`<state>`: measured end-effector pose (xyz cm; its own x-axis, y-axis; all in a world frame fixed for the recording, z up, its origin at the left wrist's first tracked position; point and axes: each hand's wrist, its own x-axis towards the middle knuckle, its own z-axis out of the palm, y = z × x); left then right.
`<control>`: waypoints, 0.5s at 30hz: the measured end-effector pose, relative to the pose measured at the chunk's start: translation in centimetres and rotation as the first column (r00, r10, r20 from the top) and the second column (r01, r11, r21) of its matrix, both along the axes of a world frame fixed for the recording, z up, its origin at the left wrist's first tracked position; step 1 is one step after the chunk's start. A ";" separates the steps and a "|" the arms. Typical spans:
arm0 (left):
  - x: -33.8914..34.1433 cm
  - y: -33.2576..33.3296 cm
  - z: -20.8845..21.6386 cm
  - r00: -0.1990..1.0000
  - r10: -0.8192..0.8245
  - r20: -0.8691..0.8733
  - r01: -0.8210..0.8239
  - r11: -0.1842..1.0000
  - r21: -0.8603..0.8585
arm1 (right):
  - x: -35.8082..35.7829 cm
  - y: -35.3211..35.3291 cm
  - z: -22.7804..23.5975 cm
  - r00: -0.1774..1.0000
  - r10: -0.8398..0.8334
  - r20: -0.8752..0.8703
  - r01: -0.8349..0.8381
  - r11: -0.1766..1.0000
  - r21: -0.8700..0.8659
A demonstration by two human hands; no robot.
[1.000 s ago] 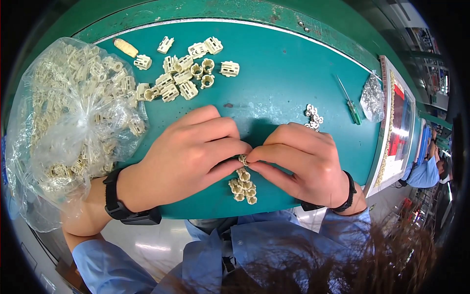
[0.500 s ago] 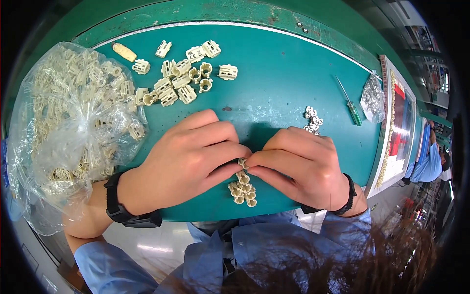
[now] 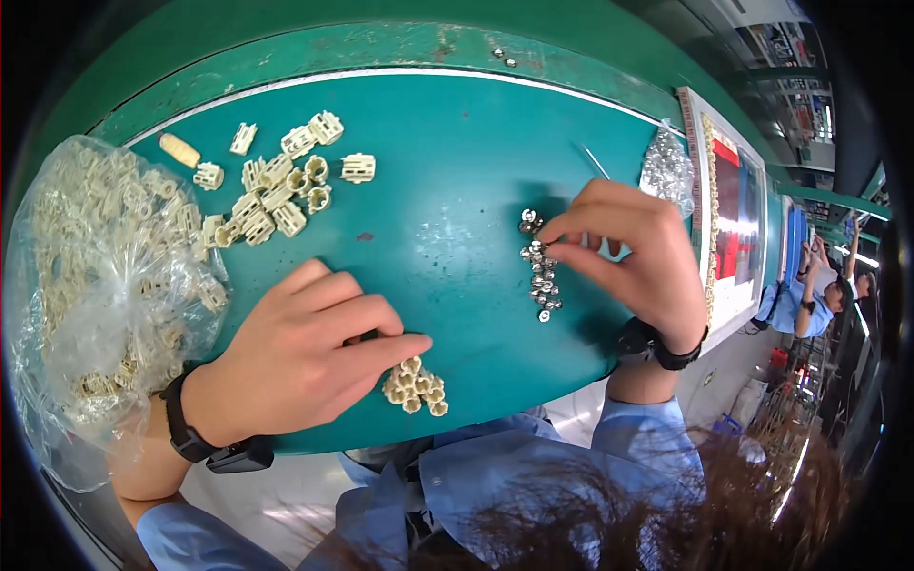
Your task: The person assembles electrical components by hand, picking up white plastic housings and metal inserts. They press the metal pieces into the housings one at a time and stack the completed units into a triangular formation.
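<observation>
On the green tabletop (image 3: 447,162), seen from the head camera, the left hand (image 3: 305,357) lies palm down near the front edge, its fingers stretched out flat and its fingertips touching a small cream part (image 3: 416,385), a cluster of little tubes. The hand presses on it rather than closing around it. A black wristband (image 3: 195,440) circles that wrist.

Well apart to the right, the right hand (image 3: 633,257) hangs over a short row of small metal nuts (image 3: 538,276). Its thumb and forefinger are pinched together at the top of the row; whether a nut sits between them I cannot tell. That wrist wears a black band (image 3: 666,352) too.

Further back on the left lies a loose heap of cream parts (image 3: 276,190), with a tan cylinder (image 3: 178,149) just beside them. At the left edge sits a clear bag (image 3: 95,285) stuffed with more of the same parts, close to the left forearm. Behind the right hand lies a smaller clear bag (image 3: 666,171) of shiny pieces, next to a flat tray (image 3: 733,238) along the right edge. Another person in blue (image 3: 809,300) sits far off to the right.
</observation>
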<state>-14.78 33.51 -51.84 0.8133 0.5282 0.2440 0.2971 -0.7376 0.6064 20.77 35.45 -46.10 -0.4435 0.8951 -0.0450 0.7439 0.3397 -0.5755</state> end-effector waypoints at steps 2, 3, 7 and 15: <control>0.0 0.2 0.4 1.000 -0.021 -0.009 0.021 1.000 0.004 | 0.2 0.1 -0.1 1.000 0.009 0.000 -0.009 1.000 0.028; 0.0 0.3 0.7 0.999 -0.031 -0.016 0.031 0.999 0.007 | 0.1 0.1 -0.1 1.000 0.021 -0.004 -0.020 0.999 0.050; 0.0 0.7 2.6 0.999 -0.024 -0.025 0.024 1.000 -0.002 | -0.1 0.5 0.7 0.999 0.016 -0.051 -0.010 0.995 0.104; 2.9 3.0 8.1 0.890 0.451 0.067 -0.435 0.796 0.421 | 1.2 -0.1 6.1 0.997 -0.070 -0.024 0.072 0.992 0.102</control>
